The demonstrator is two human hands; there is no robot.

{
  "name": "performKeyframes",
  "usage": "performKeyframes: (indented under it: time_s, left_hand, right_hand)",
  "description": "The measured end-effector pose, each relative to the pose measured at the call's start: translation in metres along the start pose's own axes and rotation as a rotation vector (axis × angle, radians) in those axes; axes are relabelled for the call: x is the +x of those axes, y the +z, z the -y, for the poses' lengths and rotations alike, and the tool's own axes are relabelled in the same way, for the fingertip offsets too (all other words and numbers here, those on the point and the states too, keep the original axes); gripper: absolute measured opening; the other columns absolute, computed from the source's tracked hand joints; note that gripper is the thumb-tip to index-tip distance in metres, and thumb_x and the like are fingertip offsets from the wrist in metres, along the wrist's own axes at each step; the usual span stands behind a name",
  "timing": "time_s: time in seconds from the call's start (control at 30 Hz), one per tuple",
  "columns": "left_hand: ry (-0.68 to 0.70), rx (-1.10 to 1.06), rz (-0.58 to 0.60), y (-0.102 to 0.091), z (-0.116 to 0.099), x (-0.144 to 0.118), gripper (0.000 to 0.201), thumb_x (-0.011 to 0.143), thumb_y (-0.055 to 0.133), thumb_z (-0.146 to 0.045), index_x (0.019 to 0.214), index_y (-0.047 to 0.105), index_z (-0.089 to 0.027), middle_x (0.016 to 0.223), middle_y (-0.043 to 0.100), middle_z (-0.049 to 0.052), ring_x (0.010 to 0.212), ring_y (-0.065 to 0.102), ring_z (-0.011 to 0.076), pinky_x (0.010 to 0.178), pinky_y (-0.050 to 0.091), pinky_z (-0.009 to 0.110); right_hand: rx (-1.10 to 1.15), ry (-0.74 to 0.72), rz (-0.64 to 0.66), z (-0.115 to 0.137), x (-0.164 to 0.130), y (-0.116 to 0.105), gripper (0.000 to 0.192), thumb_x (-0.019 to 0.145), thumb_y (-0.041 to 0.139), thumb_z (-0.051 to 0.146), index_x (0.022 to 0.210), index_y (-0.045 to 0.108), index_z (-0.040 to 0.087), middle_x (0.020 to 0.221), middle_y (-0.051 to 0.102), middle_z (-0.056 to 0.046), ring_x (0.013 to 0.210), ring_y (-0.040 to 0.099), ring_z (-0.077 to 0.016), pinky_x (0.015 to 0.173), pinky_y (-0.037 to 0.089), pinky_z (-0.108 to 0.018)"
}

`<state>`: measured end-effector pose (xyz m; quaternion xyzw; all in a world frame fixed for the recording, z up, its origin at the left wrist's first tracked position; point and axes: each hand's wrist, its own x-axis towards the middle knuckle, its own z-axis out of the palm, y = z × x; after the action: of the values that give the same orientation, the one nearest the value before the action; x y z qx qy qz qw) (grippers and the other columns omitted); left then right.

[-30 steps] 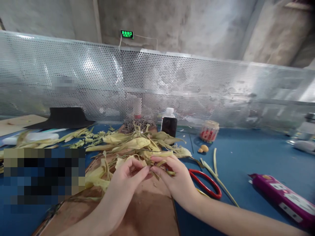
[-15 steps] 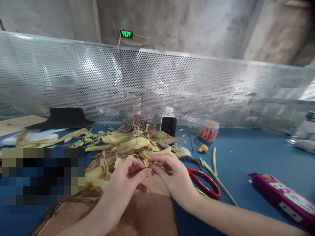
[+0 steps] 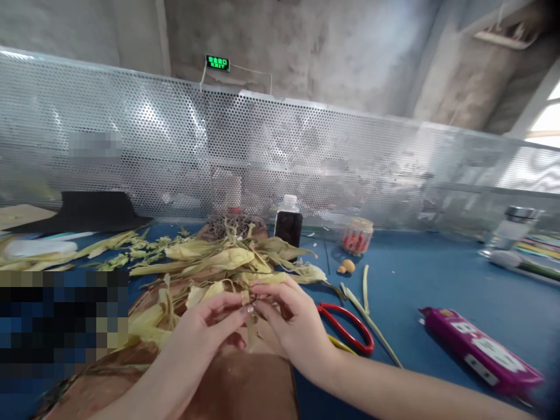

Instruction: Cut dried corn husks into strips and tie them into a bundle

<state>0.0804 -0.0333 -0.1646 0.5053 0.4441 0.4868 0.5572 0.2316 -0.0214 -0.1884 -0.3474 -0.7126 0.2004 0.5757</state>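
Left hand: my left hand point(image 3: 205, 326) lay low over the brown board, fingers curled inward, thumb and forefinger pinching a narrow dried yellow husk strip point(image 3: 250, 318).
Right hand: my right hand point(image 3: 291, 324) met the left at the fingertips, its fingers bent and pressed onto the same strip from the other side.
Husk strip: it ran between the two sets of fingertips and hung down a little onto the board, just in front of the husk pile.
Board: a brown wooden board point(image 3: 245, 391) lay under both wrists on the blue table point(image 3: 415, 291).
Husk pile: a loose heap of pale yellow dried corn husks point(image 3: 227, 262) lay on the far end of the board, touching my fingers.
Scissors: red-handled scissors point(image 3: 347, 326) lay on the table just beside my right hand.
Green stalks: two thin green stalks point(image 3: 367, 309) lay crossed beyond the scissors.
Bottle: a small dark bottle with a white cap point(image 3: 288, 223) stood upright behind the pile.
Jar: a small clear jar holding red pieces point(image 3: 357, 235) stood to the right of the bottle, near a little orange lump point(image 3: 347, 266).
Case: a long magenta case point(image 3: 479, 353) lay well apart on my right.
Screen: a perforated metal screen point(image 3: 175, 151) ran along the back edge of the table.
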Motion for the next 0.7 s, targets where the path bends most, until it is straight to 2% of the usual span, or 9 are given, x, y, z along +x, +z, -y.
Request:
performKeyframes:
  time_s: [0.1, 0.2, 0.3, 0.47, 0.57, 0.7]
  left_hand:
    - [-0.007, 0.036, -0.018, -0.001, -0.001, 0.0, 0.025, 0.059, 0.075, -0.031, 0.079, 0.072, -0.017, 0.077, 0.066, 0.003, 0.053, 0.054, 0.0119, 0.052, 0.046, 0.025]
    - [-0.015, 0.037, -0.053, -0.004, 0.0, 0.002, 0.024, 0.06, 0.076, -0.03, 0.08, 0.071, -0.017, 0.078, 0.066, 0.003, 0.063, 0.057, 0.0139, 0.055, 0.046, 0.024]
    - [-0.004, -0.011, -0.076, -0.009, 0.004, 0.005, 0.024, 0.059, 0.079, -0.028, 0.08, 0.071, -0.018, 0.081, 0.067, 0.003, 0.069, 0.058, 0.0138, 0.058, 0.046, 0.021]
    - [-0.063, -0.162, -0.029, -0.011, 0.006, 0.008, 0.023, 0.061, 0.08, -0.026, 0.082, 0.071, -0.021, 0.077, 0.066, -0.001, 0.063, 0.056, 0.0089, 0.057, 0.047, 0.017]
    - [-0.115, -0.272, -0.012, -0.01, 0.003, 0.008, 0.022, 0.056, 0.082, -0.022, 0.075, 0.072, -0.021, 0.071, 0.065, -0.003, 0.063, 0.057, 0.0081, 0.059, 0.049, 0.015]
    - [-0.13, -0.315, -0.006, -0.011, 0.0, 0.01, 0.02, 0.052, 0.083, -0.02, 0.069, 0.072, -0.021, 0.067, 0.065, -0.004, 0.057, 0.055, 0.007, 0.052, 0.048, 0.013]
  right_hand:
    - [0.003, 0.008, 0.007, 0.0, 0.0, 0.001, 0.015, 0.082, 0.058, 0.016, 0.092, 0.067, 0.023, 0.095, 0.063, -0.004, 0.089, 0.062, -0.0152, 0.08, 0.054, -0.029]
    - [-0.005, -0.024, 0.033, 0.002, -0.001, -0.001, 0.02, 0.084, 0.053, 0.015, 0.097, 0.066, 0.022, 0.097, 0.062, -0.005, 0.091, 0.061, -0.0147, 0.082, 0.053, -0.029]
    - [-0.033, -0.09, 0.114, 0.007, -0.002, -0.006, 0.037, 0.077, 0.046, 0.008, 0.108, 0.061, 0.02, 0.106, 0.06, -0.008, 0.101, 0.057, -0.0174, 0.09, 0.049, -0.034]
    - [-0.003, -0.129, 0.301, 0.01, -0.001, -0.015, 0.07, 0.057, 0.042, 0.008, 0.126, 0.047, 0.018, 0.123, 0.049, -0.01, 0.114, 0.048, -0.0208, 0.101, 0.041, -0.039]
    - [0.025, -0.154, 0.347, 0.009, -0.001, -0.016, 0.075, 0.056, 0.042, 0.008, 0.131, 0.042, 0.017, 0.128, 0.043, -0.011, 0.119, 0.045, -0.022, 0.103, 0.038, -0.039]
    - [0.071, -0.198, 0.391, 0.007, -0.002, -0.016, 0.076, 0.06, 0.046, 0.008, 0.135, 0.036, 0.018, 0.129, 0.041, -0.012, 0.12, 0.042, -0.0235, 0.104, 0.036, -0.042]
